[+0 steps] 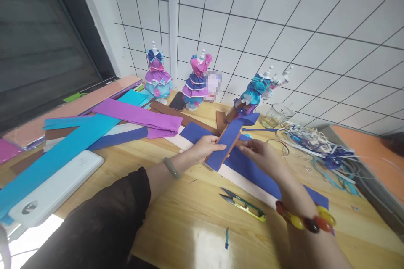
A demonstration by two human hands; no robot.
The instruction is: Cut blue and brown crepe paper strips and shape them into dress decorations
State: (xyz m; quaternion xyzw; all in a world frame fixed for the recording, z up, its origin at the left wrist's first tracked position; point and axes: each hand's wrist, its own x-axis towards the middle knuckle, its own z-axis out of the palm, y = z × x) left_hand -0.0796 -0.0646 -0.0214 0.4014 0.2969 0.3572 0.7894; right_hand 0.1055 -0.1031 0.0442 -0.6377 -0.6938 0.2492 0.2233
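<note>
My left hand [206, 149] is closed on a blue strip [225, 145] backed by a brown layer, its thumb pressed on the blue face. At the strip's right edge, my right hand [257, 153] has its fingertips pinched together against the brown layer. Beneath both hands a long blue strip [252, 172] and a pale pink strip [246, 185] lie across the table. Thread snips [243, 204] with a yellow and dark green handle rest in front of my hands. A small blue scrap [227, 238] lies nearer to me.
Miniature dress forms [158, 73] stand along the tiled wall. Purple [139, 115] and turquoise strips [82, 138] overlap at left beside a white device [63, 187]. A dark phone [177, 101] lies behind. A glass jar [277, 115] and tangled trimmings [318, 143] occupy the right.
</note>
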